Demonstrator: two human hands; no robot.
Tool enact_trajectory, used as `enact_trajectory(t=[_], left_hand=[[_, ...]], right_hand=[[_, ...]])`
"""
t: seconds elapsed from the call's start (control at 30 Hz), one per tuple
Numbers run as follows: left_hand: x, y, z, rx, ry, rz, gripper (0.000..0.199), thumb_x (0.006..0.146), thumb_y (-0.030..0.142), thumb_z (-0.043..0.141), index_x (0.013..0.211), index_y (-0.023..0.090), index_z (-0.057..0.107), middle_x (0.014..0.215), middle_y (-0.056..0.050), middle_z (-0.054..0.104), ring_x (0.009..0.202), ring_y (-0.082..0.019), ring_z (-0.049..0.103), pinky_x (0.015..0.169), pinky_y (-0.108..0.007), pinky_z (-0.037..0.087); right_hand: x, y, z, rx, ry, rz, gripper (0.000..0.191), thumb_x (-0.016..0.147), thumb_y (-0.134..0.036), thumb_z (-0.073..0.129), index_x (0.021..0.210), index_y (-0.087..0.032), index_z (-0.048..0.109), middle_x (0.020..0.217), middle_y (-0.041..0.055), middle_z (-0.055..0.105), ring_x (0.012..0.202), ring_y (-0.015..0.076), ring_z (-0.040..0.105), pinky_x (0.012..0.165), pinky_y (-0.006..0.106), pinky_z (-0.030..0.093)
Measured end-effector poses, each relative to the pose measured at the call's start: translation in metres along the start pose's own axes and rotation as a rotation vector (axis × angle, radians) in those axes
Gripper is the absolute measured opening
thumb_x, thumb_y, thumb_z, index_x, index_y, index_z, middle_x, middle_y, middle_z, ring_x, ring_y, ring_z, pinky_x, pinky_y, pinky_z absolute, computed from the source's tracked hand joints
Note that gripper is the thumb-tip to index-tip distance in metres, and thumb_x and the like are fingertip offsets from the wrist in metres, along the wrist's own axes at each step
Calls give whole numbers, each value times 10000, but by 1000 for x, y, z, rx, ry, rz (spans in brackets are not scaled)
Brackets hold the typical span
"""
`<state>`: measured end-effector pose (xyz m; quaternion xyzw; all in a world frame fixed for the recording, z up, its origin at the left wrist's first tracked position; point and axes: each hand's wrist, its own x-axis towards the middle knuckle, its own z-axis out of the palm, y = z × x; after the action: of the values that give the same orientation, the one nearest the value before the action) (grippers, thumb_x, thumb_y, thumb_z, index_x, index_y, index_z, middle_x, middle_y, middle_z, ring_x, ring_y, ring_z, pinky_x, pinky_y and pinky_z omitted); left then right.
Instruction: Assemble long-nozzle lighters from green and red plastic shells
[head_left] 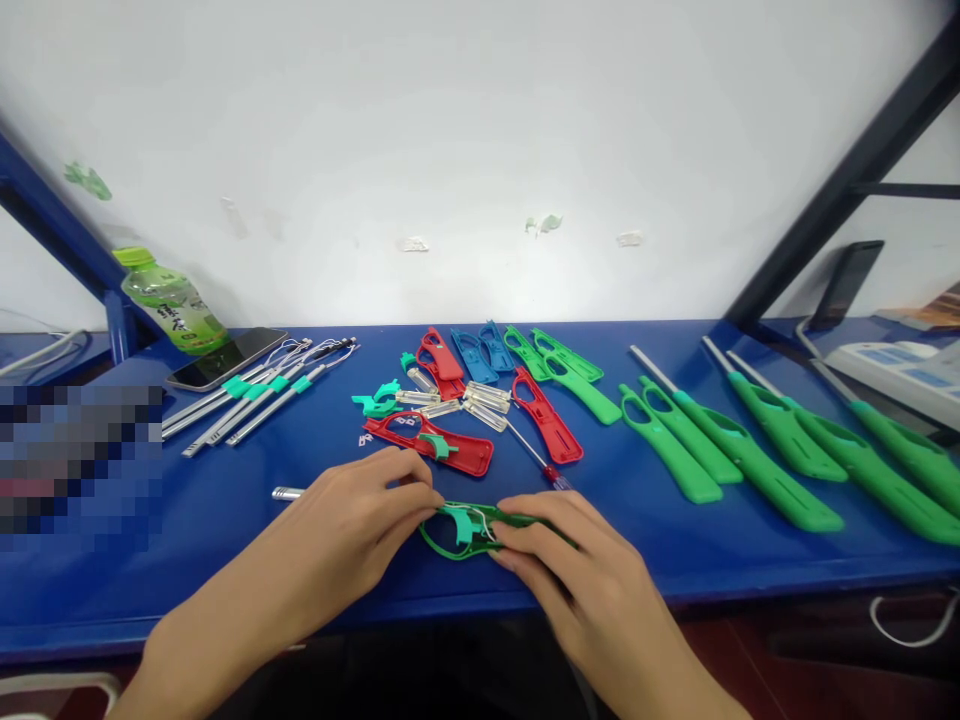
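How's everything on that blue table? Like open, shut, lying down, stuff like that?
Left hand: fingertips on the green casing
Right hand: holding the green casing
Green casing: open, a teal part inside
Nearest red casing: lying open side up
Clear parts: loose, bunched together
Screwdriver: lying down
Metal rods at left: lying side by side
Green handles with rods: lying down
Bottle: cap on
Phone beside the bottle: lying flat, screen dark
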<state>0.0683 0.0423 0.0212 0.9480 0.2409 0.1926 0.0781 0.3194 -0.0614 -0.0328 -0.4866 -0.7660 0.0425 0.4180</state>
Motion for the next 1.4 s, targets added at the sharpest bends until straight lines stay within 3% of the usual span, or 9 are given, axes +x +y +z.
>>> enact_trajectory(t=[0.17,0.5,0.73,0.83,0.97,1.03,1.13,1.27,1.4], left_hand=[[2,2,-1,21,15,8,373,1177,176,438,1017,206,774,1013,-22,712,833,-148,719,759,-257,529],[-7,2,11,-9,-38,-143,272,1158,162,479,1036,241,708,1108,-16,700,916,-176,713,855,-315,552],[-13,8,-3,-75,-91,-124,296,1136,152,526,1200,319,762,1231,4,720,1145,-175,679,1000,-293,529],[-11,-3,-11,-88,10,-180,278,1152,266,524,1159,303,800,1197,-18,764,1118,-198,696,996,-311,552],[-9,-39,-25,46,145,-340,313,1110,416,555,1108,273,834,1104,-66,812,1080,-293,718,981,-437,552],[-10,-55,-32,83,163,-405,308,1081,397,568,1101,244,834,1108,-94,818,1088,-326,719,993,-476,541],[-12,-68,-38,94,136,-477,288,1055,373,589,1091,236,840,1105,-95,828,1025,-312,742,931,-441,557],[-10,-65,-36,68,57,-516,231,1018,372,662,1056,247,853,1003,-64,827,889,-266,756,784,-358,555],[-7,-61,-32,55,18,-532,162,987,298,692,997,229,838,956,-61,805,862,-250,745,770,-334,539]], right_hand=[[0,0,0,0,-6,-2,139,1128,-198,631,1161,-234,761,1194,51,810,1071,230,770,962,387,655],[0,0,0,3,-11,-5,147,1133,-199,621,1174,-241,755,1198,46,806,1074,226,769,963,393,660],[0,2,2,-21,14,-32,163,1145,-220,608,1203,-249,758,1203,46,821,1077,228,786,1002,413,653],[1,1,1,-42,25,-37,172,1157,-255,595,1199,-267,761,1209,31,833,1082,229,798,1027,423,644],[8,-1,-10,-58,49,-40,176,1160,-355,602,1183,-306,769,1175,5,844,1063,222,805,972,379,649],[17,-1,-17,-78,60,-60,149,1151,-338,616,1176,-313,761,1147,2,841,1057,220,799,968,367,634],[44,5,-25,-168,6,-113,169,1147,-252,596,1213,-296,745,1140,28,826,1050,233,782,974,397,602],[101,18,-22,-383,-239,-148,253,1127,-183,574,1278,-255,764,1161,86,804,1020,284,754,912,465,589],[153,31,-6,-455,-392,-173,178,1044,-144,716,1177,-210,813,1034,90,785,999,279,738,834,415,585]])
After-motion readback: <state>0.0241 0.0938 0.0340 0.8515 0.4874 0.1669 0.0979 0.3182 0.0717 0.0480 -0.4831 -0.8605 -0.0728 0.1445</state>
